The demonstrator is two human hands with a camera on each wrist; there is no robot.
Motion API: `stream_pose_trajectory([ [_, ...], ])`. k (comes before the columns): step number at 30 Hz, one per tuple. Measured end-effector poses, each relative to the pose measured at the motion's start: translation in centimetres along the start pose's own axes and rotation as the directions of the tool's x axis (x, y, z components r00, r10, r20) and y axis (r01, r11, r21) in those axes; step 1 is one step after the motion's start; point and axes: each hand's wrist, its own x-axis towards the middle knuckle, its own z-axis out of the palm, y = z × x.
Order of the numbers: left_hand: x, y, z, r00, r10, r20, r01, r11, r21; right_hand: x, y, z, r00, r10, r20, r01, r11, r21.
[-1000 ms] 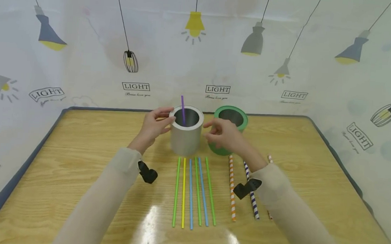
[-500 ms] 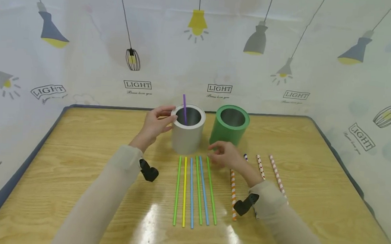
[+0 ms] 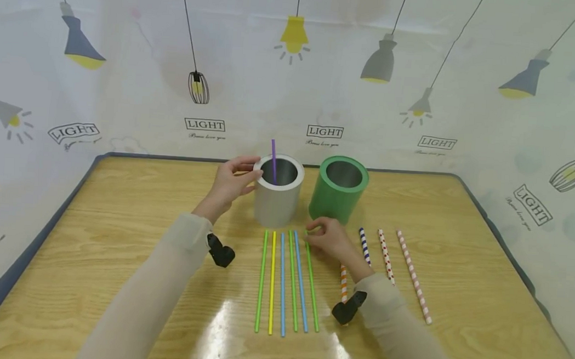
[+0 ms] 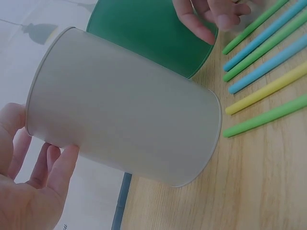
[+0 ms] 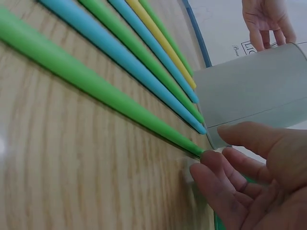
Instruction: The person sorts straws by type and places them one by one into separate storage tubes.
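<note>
My left hand (image 3: 230, 184) holds the left side of a light grey can (image 3: 277, 203) near its white rim, thumb and fingers spread around the wall. A purple straw (image 3: 273, 159) leans inside that can and sticks up above it. My right hand (image 3: 330, 238) is low over the table, its fingertips at the far end of the rightmost green straw (image 5: 120, 100). In the right wrist view a finger touches that end, while the thumb stands apart from it. The straw lies flat beside several plain straws in green, blue and yellow (image 3: 272, 283).
A green can (image 3: 335, 201) stands right of the grey one. Several patterned paper straws lie to the right, among them a pink-striped straw (image 3: 414, 278), a red-dotted straw (image 3: 386, 257) and an orange-striped straw (image 3: 343, 284) partly hidden by my right wrist. A printed cloth backdrop surrounds the table.
My right hand has come down from beside the cans' rims to the far end of the rightmost green straw. My left hand has stayed at the grey can.
</note>
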Motion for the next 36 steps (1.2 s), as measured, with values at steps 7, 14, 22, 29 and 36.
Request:
stream_pose_trajectory([
  [7,0.0,0.0,0.0,1.000,0.003,0.005,-0.003,1.000,0.007,0.0,0.2,0.6,0.997,0.070,-0.026,-0.070,0.997,0.028],
  [14,0.1,-0.2,-0.1,1.000,-0.002,0.000,0.002,1.000,0.006,0.1,0.5,1.0,0.993,0.107,-0.055,-0.106,0.994,0.015],
  [22,0.2,-0.2,-0.1,1.000,0.008,0.003,-0.008,1.000,0.005,0.1,0.3,1.2,0.991,0.107,-0.078,-0.107,0.994,0.004],
  [29,0.2,-0.2,-0.1,1.000,0.015,-0.004,-0.015,1.000,0.013,0.2,0.4,1.3,0.993,0.095,-0.074,-0.096,0.995,-0.006],
  [36,0.2,-0.2,-0.1,1.000,0.010,0.001,-0.010,1.000,0.012,0.2,0.5,1.4,0.989,0.119,-0.082,-0.118,0.993,0.015],
])
